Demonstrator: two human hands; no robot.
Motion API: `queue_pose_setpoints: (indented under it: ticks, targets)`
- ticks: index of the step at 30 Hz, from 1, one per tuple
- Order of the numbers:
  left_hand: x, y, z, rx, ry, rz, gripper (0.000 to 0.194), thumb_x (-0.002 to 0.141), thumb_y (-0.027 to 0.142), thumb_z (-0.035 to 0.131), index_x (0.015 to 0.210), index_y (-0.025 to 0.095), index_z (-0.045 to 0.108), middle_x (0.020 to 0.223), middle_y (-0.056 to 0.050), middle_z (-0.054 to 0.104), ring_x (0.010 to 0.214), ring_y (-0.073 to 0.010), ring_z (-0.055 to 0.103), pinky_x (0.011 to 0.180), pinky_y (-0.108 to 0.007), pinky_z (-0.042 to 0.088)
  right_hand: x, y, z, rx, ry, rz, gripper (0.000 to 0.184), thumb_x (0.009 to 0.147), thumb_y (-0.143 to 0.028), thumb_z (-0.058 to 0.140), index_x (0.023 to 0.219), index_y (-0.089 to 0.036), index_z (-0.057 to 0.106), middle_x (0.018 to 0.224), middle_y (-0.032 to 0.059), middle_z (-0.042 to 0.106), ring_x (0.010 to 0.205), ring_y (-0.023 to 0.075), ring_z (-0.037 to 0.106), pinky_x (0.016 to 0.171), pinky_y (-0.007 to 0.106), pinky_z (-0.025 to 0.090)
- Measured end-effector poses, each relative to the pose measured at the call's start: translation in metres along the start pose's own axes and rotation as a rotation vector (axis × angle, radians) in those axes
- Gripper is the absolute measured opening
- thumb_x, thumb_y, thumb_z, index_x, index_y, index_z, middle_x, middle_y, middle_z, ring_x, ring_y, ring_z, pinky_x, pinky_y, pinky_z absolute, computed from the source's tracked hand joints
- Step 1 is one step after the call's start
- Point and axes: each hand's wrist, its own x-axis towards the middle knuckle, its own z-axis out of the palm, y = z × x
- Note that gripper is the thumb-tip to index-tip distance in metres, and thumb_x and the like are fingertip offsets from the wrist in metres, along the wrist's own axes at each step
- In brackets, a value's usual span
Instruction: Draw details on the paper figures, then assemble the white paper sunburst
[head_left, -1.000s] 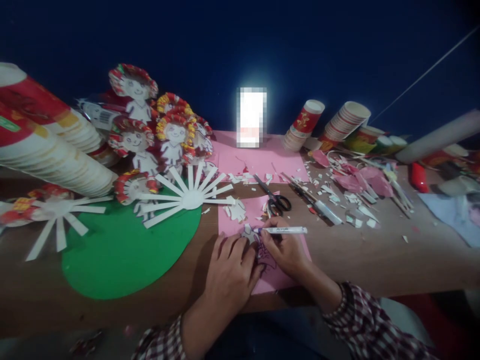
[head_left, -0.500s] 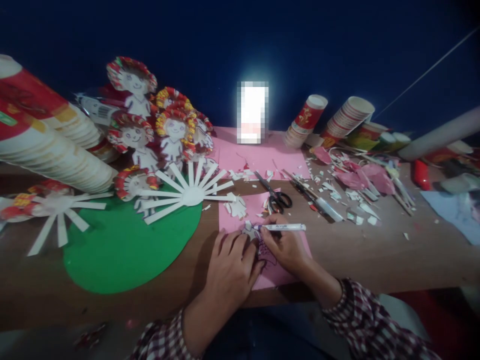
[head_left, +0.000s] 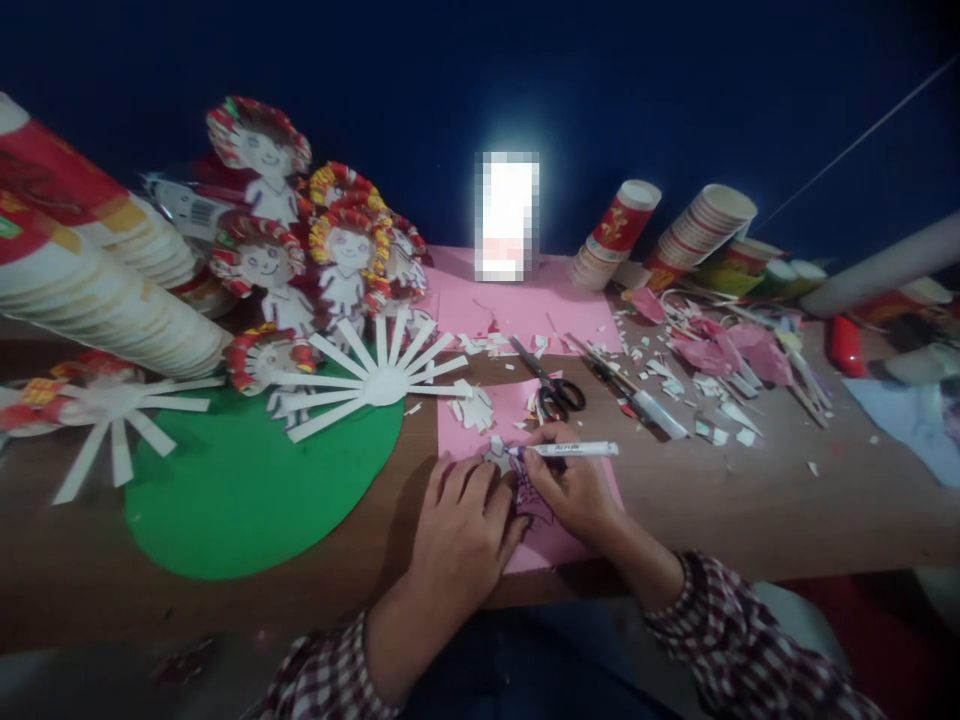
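Observation:
My right hand (head_left: 576, 492) grips a white acrylic marker (head_left: 581, 449), its dark tip pointing left and down at a small white paper cutout (head_left: 496, 450). My left hand (head_left: 459, 522) lies flat over that cutout, fingers spread and pressing on it, so much of it is hidden. Beneath both hands is a sheet of pink paper (head_left: 555, 548) with dark purple drawn lines between them. Another white cutout (head_left: 471, 407) rests just beyond my left fingers. Black-handled scissors (head_left: 561, 400) lie open a little past the marker.
On the left are a green paper disc (head_left: 247, 510), a white paper-strip wheel (head_left: 386, 386), several paper-cup dolls (head_left: 349, 255) and tall cup stacks (head_left: 112, 300). A bright blurred rectangle (head_left: 508, 215) stands at the back. Paper scraps (head_left: 667, 385) and more cups (head_left: 709, 225) are on the right.
The marker's tip has shifted slightly left over the cutout. My left hand stays in place. The whole view has tilted a little.

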Motion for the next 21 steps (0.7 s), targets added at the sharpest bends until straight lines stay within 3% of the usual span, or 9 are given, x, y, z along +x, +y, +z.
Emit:
queue_pose_setpoints:
  ticks: [21]
  targets:
    - [-0.0013, -0.0009, -0.0004, -0.013, -0.015, -0.007, 0.031, 0.088, 0.038, 0.053, 0.110, 0.018, 0.063, 0.113, -0.010, 0.062, 0.112, -0.0271, 0.051, 0.108, -0.051, 0.029, -0.0006, 0.0018, 0.0005, 0.006, -0.008, 0.000, 0.004, 0.086, -0.025, 0.049, 0.084, -0.022, 0.049, 0.067, -0.0016, 0.055, 0.057, 0.0132, 0.052, 0.054, 0.024, 0.043]
